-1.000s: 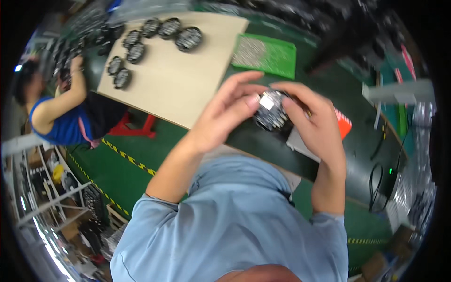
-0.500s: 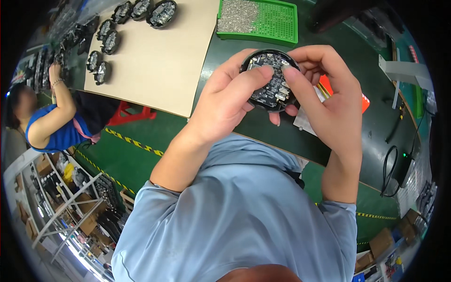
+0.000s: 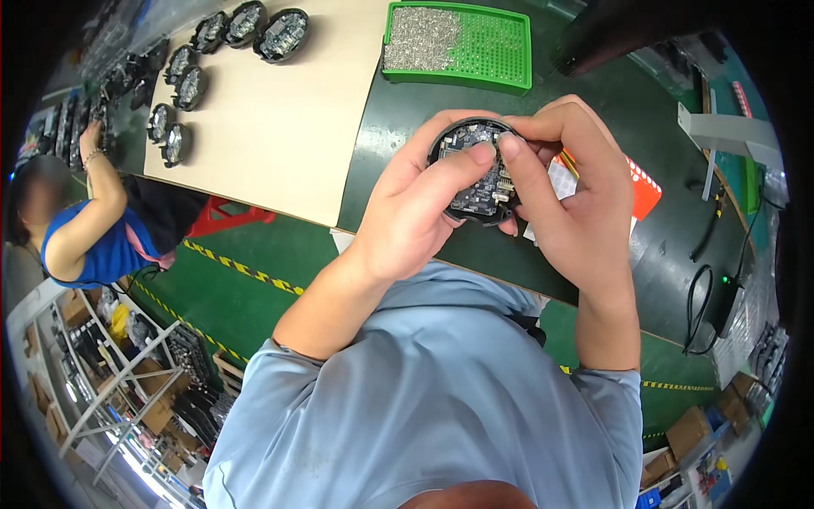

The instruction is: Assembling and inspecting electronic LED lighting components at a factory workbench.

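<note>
A round black housing with a circuit board (image 3: 475, 188) inside is held between both hands over the dark green table, its board side facing up. My left hand (image 3: 411, 191) wraps around its left edge, the thumb lying on the board. My right hand (image 3: 572, 187) grips the right edge, with its thumb pressed near the top right of the board. The fingers under the housing are mostly hidden. Beneath and beside my right hand lie an orange-red card with white dots (image 3: 646, 191) and some white paper.
A green tray (image 3: 496, 47) of small metal parts stands beyond my hands. Several similar round assemblies (image 3: 282, 36) rest on a beige mat (image 3: 280, 119) at the left. At the far left a person in a blue top (image 3: 93, 233) works. A black cable (image 3: 699, 310) lies at the right.
Both hands and the housing have come slightly lower in the view. My right hand has shifted a little left, its thumb higher on the board. The surroundings have shifted slightly left.
</note>
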Available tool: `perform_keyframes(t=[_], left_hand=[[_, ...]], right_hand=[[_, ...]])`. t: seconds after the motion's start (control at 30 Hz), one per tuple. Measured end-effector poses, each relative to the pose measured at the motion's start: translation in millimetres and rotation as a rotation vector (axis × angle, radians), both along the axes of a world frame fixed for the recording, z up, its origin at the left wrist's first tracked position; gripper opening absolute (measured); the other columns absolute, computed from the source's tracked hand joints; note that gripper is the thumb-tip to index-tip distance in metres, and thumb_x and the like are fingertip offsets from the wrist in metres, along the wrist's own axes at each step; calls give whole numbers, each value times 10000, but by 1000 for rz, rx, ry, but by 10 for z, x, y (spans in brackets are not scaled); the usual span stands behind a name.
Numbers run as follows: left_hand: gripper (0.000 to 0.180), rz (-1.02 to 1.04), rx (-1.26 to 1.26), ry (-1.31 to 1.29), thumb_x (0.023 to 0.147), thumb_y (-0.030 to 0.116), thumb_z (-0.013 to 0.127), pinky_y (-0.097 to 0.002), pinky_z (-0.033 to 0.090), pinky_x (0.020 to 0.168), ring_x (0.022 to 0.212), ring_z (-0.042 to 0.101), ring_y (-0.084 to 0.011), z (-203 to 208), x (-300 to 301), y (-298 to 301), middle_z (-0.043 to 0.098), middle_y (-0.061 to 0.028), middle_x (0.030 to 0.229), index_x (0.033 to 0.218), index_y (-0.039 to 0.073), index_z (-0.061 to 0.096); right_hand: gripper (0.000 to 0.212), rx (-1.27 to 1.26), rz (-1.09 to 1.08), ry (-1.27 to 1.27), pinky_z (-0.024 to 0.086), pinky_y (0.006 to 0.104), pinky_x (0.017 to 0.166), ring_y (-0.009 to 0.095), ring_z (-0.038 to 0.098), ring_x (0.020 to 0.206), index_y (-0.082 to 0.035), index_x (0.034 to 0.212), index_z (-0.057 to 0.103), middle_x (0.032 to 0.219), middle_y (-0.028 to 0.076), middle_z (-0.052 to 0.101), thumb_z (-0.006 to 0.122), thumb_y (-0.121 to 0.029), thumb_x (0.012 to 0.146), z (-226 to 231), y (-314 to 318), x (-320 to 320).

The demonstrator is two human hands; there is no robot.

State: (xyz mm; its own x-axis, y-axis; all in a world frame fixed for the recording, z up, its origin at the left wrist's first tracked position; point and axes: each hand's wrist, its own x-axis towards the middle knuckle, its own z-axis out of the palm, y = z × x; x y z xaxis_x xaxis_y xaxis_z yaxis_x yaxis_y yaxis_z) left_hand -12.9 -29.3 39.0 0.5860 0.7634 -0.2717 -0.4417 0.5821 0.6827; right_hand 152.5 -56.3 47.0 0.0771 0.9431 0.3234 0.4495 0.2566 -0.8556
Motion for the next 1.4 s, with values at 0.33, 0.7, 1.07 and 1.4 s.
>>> perform_keyframes(t=[0.33, 0.7, 1.07, 1.4], left_hand=[[253, 29, 179, 72, 1043, 123, 512, -311, 572, 643, 800, 684, -177, -17, -33, -13, 678, -116, 1013, 1240, -24, 569], [322, 49, 669, 119, 1037, 89, 471, -361, 599, 758, 843, 707, -259, -6, -208, -113, 675, -257, 1114, 1314, -73, 494], [371, 16, 811, -12, 1005, 60, 456, -379, 600, 707, 787, 701, -290, 14, -378, -94, 651, -320, 1064, 1360, -42, 424], [207, -16, 200, -78, 1055, 133, 452, -304, 520, 546, 754, 715, -251, -212, -254, 52, 687, -205, 981, 1259, 98, 434]], right_hand=[[112, 133, 54, -103, 460, 261, 631, 135, 570, 713, 42, 989, 689, 843, 83, 618, 701, 16, 881, -10, -4, 30], [107, 548, -108, -23, 516, 295, 730, 206, 642, 817, 62, 1003, 666, 934, 143, 703, 673, 43, 898, -124, 60, 168], [509, 322, -298, 124, 455, 315, 1026, 209, 582, 1190, 100, 1367, 458, 1246, 169, 618, 710, -58, 954, 288, 368, 206], [615, 329, -214, 395, 514, 280, 818, 157, 648, 859, 39, 1206, 574, 942, 91, 662, 438, -543, 1060, 767, 785, -78]])
